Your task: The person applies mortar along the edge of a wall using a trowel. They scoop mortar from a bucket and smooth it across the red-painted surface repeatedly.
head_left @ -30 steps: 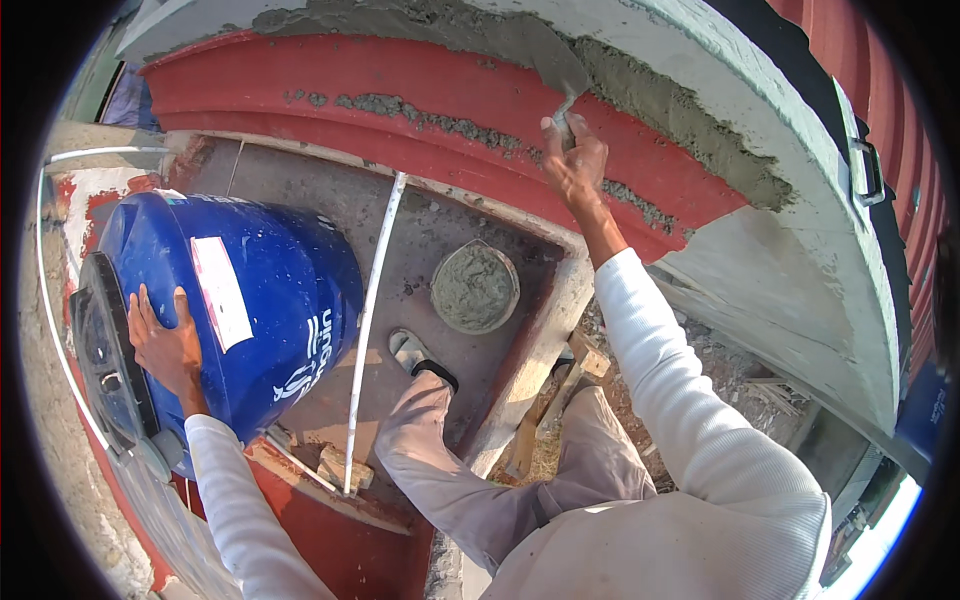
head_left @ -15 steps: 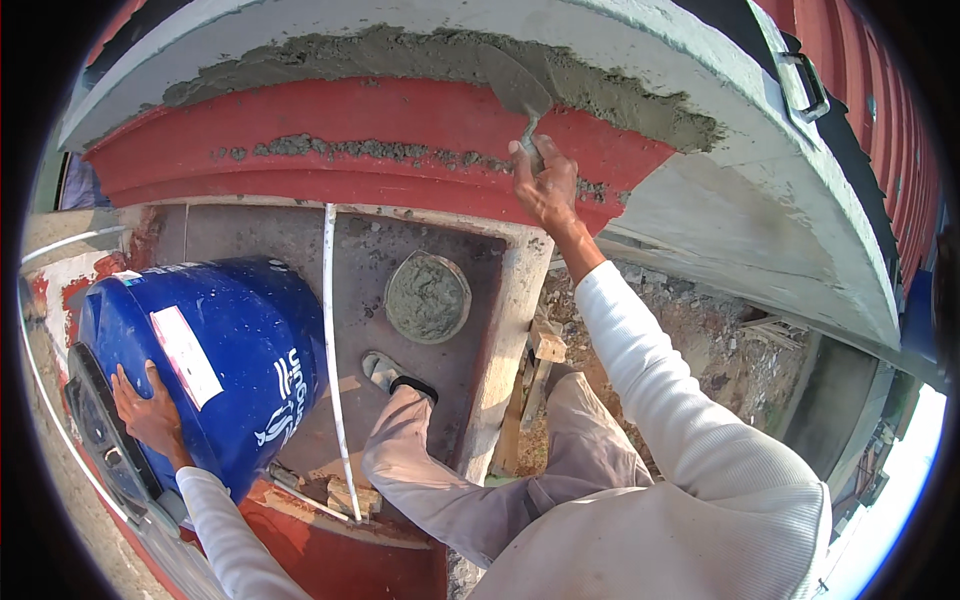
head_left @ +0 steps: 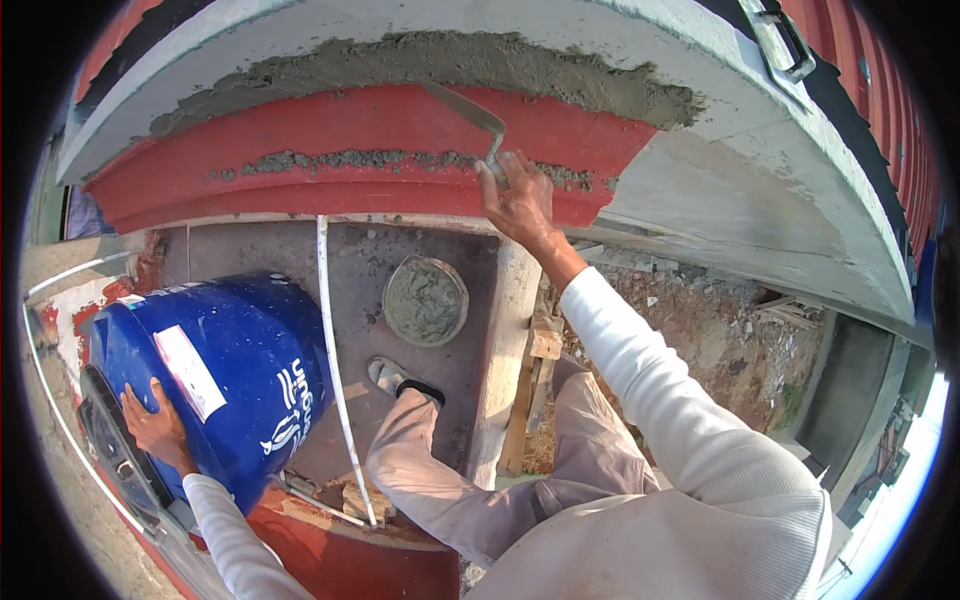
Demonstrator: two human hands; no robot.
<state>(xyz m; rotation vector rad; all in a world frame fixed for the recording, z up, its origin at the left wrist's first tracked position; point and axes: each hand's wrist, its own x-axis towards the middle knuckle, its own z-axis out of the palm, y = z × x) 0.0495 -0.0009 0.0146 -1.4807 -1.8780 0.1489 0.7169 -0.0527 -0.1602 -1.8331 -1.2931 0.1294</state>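
My right hand [head_left: 524, 203] is closed round the handle of a trowel [head_left: 468, 109]. Its metal blade points up and left, over the red ledge [head_left: 400, 115] just below a band of wet grey mortar [head_left: 430, 65]. That band is spread along the pale wall [head_left: 330, 22] above the ledge. Crumbs of mortar [head_left: 345, 160] lie in a row along the red surface. My left hand [head_left: 157, 430] rests with fingers apart on the big blue tank [head_left: 250, 350], near its black lid [head_left: 117, 432].
A bucket of grey mortar [head_left: 427, 302] stands on the floor near my sandalled foot [head_left: 402, 380]. A white pipe [head_left: 335, 370] rises beside the tank. Right of the concrete edge [head_left: 507, 340], rubble-strewn ground [head_left: 690, 340] lies lower down. Wood pieces [head_left: 545, 345] sit by that edge.
My right hand has drawn the trowel down and left, away from the mortar band. My left hand stays on the tank, and the whole view has shifted slightly.
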